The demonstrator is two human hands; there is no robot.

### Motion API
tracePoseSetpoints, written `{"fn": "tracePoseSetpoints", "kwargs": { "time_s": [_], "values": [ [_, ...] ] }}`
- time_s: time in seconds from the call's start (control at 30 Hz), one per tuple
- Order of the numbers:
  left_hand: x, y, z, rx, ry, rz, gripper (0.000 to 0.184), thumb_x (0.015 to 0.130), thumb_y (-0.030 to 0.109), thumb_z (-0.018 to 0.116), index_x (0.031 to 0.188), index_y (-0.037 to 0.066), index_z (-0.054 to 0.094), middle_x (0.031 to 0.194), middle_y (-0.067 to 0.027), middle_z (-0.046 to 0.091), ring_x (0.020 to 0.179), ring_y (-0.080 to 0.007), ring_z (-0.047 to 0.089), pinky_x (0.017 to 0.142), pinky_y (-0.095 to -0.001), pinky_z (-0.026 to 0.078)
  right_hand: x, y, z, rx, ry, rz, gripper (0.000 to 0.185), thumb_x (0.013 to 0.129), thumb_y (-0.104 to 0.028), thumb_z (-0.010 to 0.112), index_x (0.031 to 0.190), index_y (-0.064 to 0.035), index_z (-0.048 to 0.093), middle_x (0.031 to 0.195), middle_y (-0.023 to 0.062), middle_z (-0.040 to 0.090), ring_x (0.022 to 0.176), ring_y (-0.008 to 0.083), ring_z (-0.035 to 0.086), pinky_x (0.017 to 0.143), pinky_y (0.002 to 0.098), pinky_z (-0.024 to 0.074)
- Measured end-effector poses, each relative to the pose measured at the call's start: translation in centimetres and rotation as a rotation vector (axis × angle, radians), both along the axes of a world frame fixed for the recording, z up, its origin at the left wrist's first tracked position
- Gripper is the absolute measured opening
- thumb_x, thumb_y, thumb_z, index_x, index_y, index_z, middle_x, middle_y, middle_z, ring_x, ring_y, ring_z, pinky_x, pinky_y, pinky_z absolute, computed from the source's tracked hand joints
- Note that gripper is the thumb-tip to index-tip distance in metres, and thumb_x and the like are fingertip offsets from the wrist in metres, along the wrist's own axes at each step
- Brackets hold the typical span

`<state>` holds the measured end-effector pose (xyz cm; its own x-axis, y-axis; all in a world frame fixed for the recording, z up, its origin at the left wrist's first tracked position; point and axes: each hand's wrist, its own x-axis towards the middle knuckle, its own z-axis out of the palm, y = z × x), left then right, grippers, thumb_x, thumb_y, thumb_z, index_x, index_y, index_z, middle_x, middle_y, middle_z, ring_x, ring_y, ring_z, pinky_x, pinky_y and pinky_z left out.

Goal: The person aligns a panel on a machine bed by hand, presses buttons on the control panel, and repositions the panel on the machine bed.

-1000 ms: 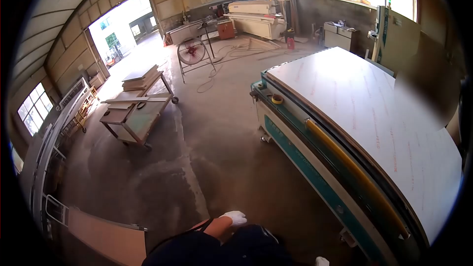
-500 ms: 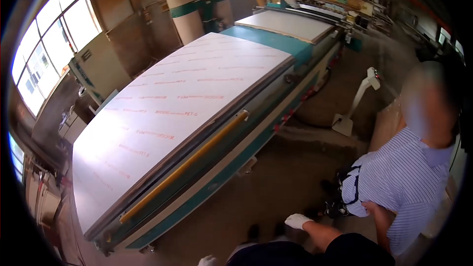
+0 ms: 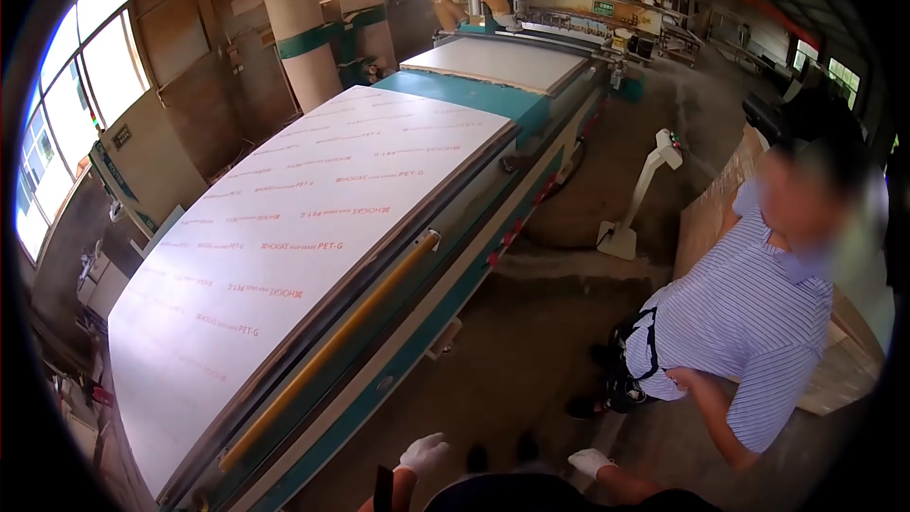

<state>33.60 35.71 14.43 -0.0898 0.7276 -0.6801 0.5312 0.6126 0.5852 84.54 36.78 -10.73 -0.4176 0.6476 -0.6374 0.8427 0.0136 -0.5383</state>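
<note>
My left hand (image 3: 423, 453), in a white glove, is at the bottom of the view, a little right of the machine table's near side. Its fingers are apart and it holds nothing. My right hand (image 3: 591, 462), also white-gloved, hangs farther right over the floor, loosely open with nothing visible in it. Nearest to both is the long machine bed, its green side frame (image 3: 379, 389) bearing a yellow bar (image 3: 332, 351). On top lies a large white sheet (image 3: 284, 218) with red printed lettering reading PET-G. Neither hand touches the sheet.
A second white panel (image 3: 498, 62) lies farther along the bed, before the machine's gantry (image 3: 578, 14). A control pedestal (image 3: 641, 190) stands on the floor to the right. Close by at right is a person in a striped shirt (image 3: 735, 332). Tall dust bags (image 3: 301, 28) stand behind.
The view has shifted, so the bed sits farther left and lower. My left hand has risen into fuller view. My right hand appears lower. The person is more upright.
</note>
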Motion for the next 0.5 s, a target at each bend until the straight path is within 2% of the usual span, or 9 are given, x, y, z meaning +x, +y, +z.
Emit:
{"fn": "tracePoseSetpoints", "kwargs": {
  "time_s": [0.03, 0.1, 0.13, 0.17, 0.23, 0.27, 0.3, 0.37, 0.5],
  "values": [
    [0.7, -0.2, 0.5, -0.008, -0.010, -0.128, 0.064, 0.099, 0.047, 0.055, 0.149, 0.006, 0.054, 0.150, -0.0156, 0.057, 0.141, -0.0328, 0.050, 0.116, -0.0367, 0.038, -2.2, -1.0, 1.2, 0.005, 0.004, 0.118, 0.029, 0.098, -0.015, 0.053, 0.117, -0.0068, 0.073, 0.123, 0.0155, 0.071, 0.112, 0.0343, 0.068, 0.098, 0.0419, 0.0540],
    [0.7, -1.8, -0.3, 0.001, -0.025, -0.330, 0.054, 0.099, 0.044, 0.052, 0.140, 0.009, 0.056, 0.144, -0.0139, 0.056, 0.137, -0.0325, 0.051, 0.114, -0.0383, 0.040, -4.5, -2.0, 1.9, 0.339, 0.253, 0.507, 0.028, 0.098, -0.015, 0.052, 0.117, -0.0066, 0.072, 0.123, 0.0158, 0.070, 0.112, 0.0346, 0.067, 0.097, 0.0417, 0.0544],
    [-0.1, -3.6, -3.0, 0.124, 0.012, -0.471, 0.044, 0.100, 0.040, 0.049, 0.131, 0.011, 0.060, 0.137, -0.0124, 0.057, 0.133, -0.0321, 0.053, 0.111, -0.0392, 0.042, -8.0, -1.8, 7.0, -0.074, 0.155, 0.061, 0.031, 0.099, -0.021, 0.052, 0.120, -0.0069, 0.071, 0.126, 0.0160, 0.069, 0.114, 0.0355, 0.066, 0.100, 0.0416, 0.0529],
    [-0.1, -4.3, -1.7, 0.281, 0.069, -0.588, 0.031, 0.101, 0.033, 0.046, 0.110, 0.012, 0.068, 0.122, -0.0086, 0.060, 0.124, -0.0297, 0.057, 0.104, -0.0399, 0.048, -9.0, -1.5, 6.8, -0.025, 0.173, 0.148, 0.033, 0.100, -0.024, 0.052, 0.121, -0.0070, 0.070, 0.128, 0.0157, 0.068, 0.116, 0.0357, 0.065, 0.102, 0.0414, 0.0518],
    [-1.2, -6.5, -3.1, 0.067, 0.101, -0.339, 0.034, 0.100, 0.035, 0.048, 0.118, 0.016, 0.069, 0.126, -0.0083, 0.062, 0.127, -0.0302, 0.057, 0.106, -0.0392, 0.047, -11.2, -0.1, 6.4, 0.078, 0.216, 0.327, 0.038, 0.100, -0.031, 0.052, 0.124, -0.0071, 0.070, 0.132, 0.0151, 0.067, 0.119, 0.0360, 0.064, 0.105, 0.0410, 0.0496],
    [-2.6, -8.8, -7.3, 0.061, 0.137, -0.252, 0.035, 0.100, 0.035, 0.048, 0.120, 0.017, 0.070, 0.128, -0.0083, 0.063, 0.128, -0.0303, 0.056, 0.107, -0.0390, 0.047, -13.8, 1.4, 12.3, -0.078, 0.097, 0.124, 0.044, 0.100, -0.038, 0.051, 0.125, -0.0073, 0.070, 0.134, 0.0145, 0.067, 0.120, 0.0360, 0.063, 0.108, 0.0404, 0.0472],
    [-4.7, -10.8, -11.4, 0.052, 0.173, -0.166, 0.036, 0.100, 0.036, 0.049, 0.122, 0.018, 0.070, 0.130, -0.0083, 0.063, 0.129, -0.0304, 0.056, 0.108, -0.0388, 0.047, -13.6, 2.2, 10.6, -0.013, 0.179, 0.085, 0.043, 0.095, -0.041, 0.051, 0.114, -0.0103, 0.073, 0.123, 0.0167, 0.070, 0.119, 0.0380, 0.062, 0.103, 0.0450, 0.0478],
    [-9.5, -12.9, -12.1, 0.029, 0.219, -0.499, 0.037, 0.098, 0.035, 0.052, 0.125, 0.019, 0.072, 0.135, -0.0072, 0.063, 0.131, -0.0297, 0.055, 0.109, -0.0386, 0.047, -15.3, 4.6, 14.3, -0.022, 0.085, 0.025, 0.042, 0.094, -0.040, 0.051, 0.112, -0.0096, 0.074, 0.119, 0.0173, 0.072, 0.116, 0.0393, 0.063, 0.101, 0.0463, 0.0489],
    [-11.6, -15.3, -8.1, -0.012, 0.364, -0.334, 0.032, 0.095, 0.029, 0.057, 0.120, 0.019, 0.074, 0.134, -0.0047, 0.064, 0.128, -0.0297, 0.059, 0.104, -0.0393, 0.050, -15.8, 7.5, 18.5, 0.036, 0.075, -0.138, 0.042, 0.092, -0.039, 0.051, 0.111, -0.0091, 0.074, 0.119, 0.0183, 0.071, 0.115, 0.0393, 0.063, 0.099, 0.0471, 0.0487]
  ]
}}
